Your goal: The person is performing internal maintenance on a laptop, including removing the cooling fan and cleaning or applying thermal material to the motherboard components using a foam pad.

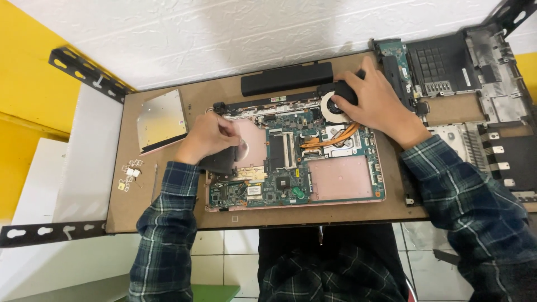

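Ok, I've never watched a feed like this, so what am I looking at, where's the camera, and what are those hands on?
One picture, from a camera on the person's head, looking down at their own bare hands. On the brown board lies an opened laptop base with its circuit board exposed. The left hand rests on a dark flat part at the laptop's left side. The right hand grips the black cooling fan. Behind lies a long black battery, at left a silver disc drive and small screws, at right another stripped casing.
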